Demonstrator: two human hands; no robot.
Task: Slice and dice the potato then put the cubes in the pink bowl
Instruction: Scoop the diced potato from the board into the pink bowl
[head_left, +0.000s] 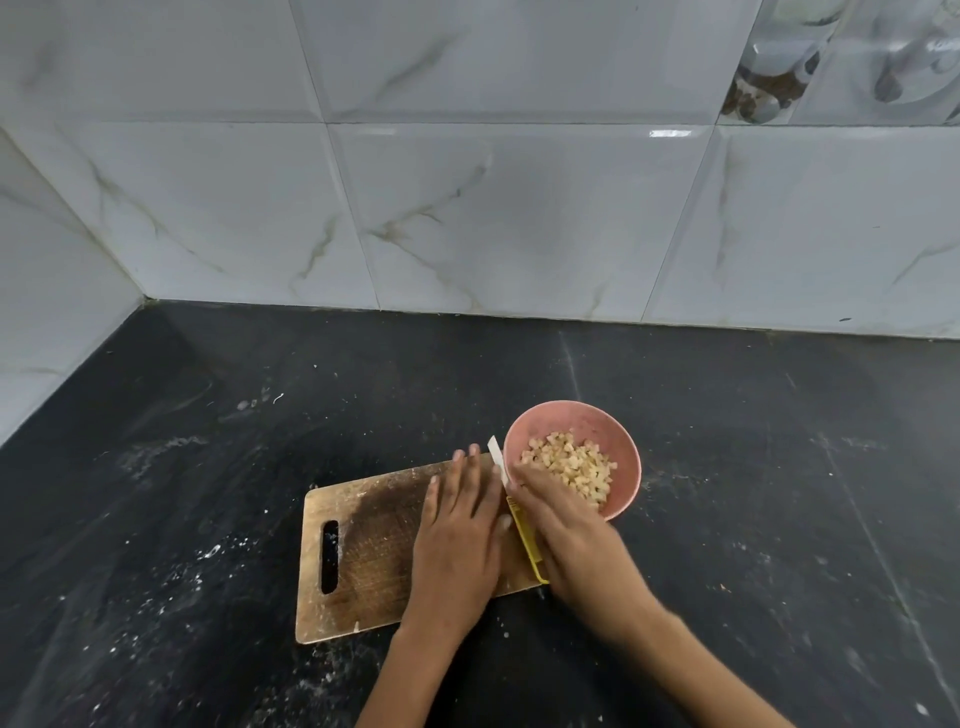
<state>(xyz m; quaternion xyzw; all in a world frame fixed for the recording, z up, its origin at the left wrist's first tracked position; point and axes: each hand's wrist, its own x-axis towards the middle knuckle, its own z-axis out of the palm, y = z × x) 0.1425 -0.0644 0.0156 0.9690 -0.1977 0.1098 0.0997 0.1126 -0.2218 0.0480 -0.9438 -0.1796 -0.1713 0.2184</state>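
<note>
Low in the frame's centre, the left hand (457, 540) lies flat, fingers straight, on the rectangular wooden cutting board (363, 551) on the black stone table (208, 467). Beside it, the right hand (566, 530) reaches the rim of the round pink bowl (613, 431); whether its grip holds the yellow-handled white-bladed knife (522, 530) cannot be told. Pale diced potato cubes (571, 465) fill the bowl. White marbled wall tiles (467, 208) stand behind.

The dark worktop (727, 467) is dusted with white specks. On it lie a wooden cutting board (363, 545) and, just beside it, a pink bowl (576, 421) with potato cubes (576, 467).
</note>
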